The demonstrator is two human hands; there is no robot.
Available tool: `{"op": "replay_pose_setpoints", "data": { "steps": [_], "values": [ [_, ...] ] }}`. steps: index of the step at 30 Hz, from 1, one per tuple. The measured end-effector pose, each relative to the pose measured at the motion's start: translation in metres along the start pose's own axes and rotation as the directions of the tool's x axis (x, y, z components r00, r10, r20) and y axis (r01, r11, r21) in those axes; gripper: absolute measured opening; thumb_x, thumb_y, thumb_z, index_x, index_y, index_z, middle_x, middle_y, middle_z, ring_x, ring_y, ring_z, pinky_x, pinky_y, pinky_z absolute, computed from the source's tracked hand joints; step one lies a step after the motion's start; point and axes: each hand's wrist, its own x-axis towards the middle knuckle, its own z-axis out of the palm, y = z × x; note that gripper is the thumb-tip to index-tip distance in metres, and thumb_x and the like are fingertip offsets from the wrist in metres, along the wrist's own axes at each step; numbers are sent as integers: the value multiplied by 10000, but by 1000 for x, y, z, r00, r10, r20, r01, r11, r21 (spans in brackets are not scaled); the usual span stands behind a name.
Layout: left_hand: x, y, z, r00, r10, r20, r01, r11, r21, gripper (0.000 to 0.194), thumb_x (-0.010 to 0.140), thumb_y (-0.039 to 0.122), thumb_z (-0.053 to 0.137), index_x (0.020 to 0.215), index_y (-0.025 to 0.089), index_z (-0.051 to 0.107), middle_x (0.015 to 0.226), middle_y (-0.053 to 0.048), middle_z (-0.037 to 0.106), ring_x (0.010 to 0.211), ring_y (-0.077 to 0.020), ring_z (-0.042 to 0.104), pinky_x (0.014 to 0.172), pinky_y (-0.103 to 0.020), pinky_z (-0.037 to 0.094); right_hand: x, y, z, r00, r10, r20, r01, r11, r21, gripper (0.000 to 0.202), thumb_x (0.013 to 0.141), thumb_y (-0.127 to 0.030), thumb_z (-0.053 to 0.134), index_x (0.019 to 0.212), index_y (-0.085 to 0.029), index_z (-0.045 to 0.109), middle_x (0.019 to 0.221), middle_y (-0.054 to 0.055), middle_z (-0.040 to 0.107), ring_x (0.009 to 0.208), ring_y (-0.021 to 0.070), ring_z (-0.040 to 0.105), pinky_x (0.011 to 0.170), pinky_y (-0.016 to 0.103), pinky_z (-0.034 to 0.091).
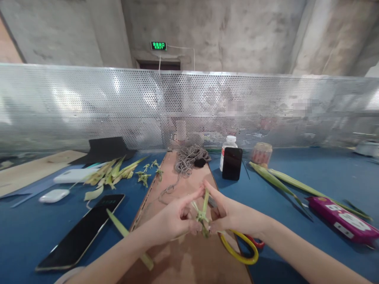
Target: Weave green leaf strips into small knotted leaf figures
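A little green leaf knot (201,215) sits right between the fingers (215,192) of the left hand (174,216) and the right hand (233,213). Both hands are pinched in on it — the thumbs press close together at its bottom, and the two pointing fingers lean in and meet at the tip above it. One strip of the knot sticks up toward that tip. Under the fingers is a brown board (186,264) on the blue desk (260,193). Scissors (251,261) lie just to the right. A black phone (83,232) is off to the left, and gray string (191,157) lies past the fingers.
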Motion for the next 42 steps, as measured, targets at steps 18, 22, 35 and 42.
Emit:
{"op": "replay_pose_setpoints", "data": {
  "steps": [18, 22, 35, 42],
  "values": [
    [5, -10, 8, 956, 180, -230, -144, 976, 164, 465, 745, 223, 545, 1193, 221, 422, 1146, -69, 545, 953, -206, 549, 796, -329, 458, 4, -2, 21, 946, -278, -167, 263, 959, -107, 902, 732, -93, 532, 1336, -237, -122, 700, -32, 487, 609, 103, 458, 585, 230, 405],
    [6, -9, 18, 941, 171, -293, -97, 962, 254, 310, 761, 242, 512, 1065, 182, 525, 1011, -57, 610, 901, -193, 566, 797, -302, 449, 5, 4, 24, 922, -341, -186, 319, 938, -136, 896, 741, -50, 485, 1326, -250, -164, 720, -23, 489, 635, 106, 470, 618, 247, 423],
    [3, -6, 9, 842, 342, -417, -82, 846, 527, 174, 789, 219, 448, 959, 199, 483, 908, -24, 582, 778, -145, 567, 694, -254, 455, 0, 9, 20, 939, -274, -206, 256, 960, -112, 812, 733, -42, 406, 1345, -276, -74, 877, 23, 527, 783, 129, 540, 721, 316, 471],
    [2, -8, 8, 850, 318, -420, -65, 854, 516, 188, 782, 223, 469, 960, 202, 523, 913, -26, 617, 791, -158, 586, 698, -266, 475, 4, 9, 15, 909, -320, -269, 212, 907, -363, 593, 781, -126, 412, 1322, -247, 200, 856, 29, 576, 779, 148, 562, 743, 335, 472]
  ]
}}
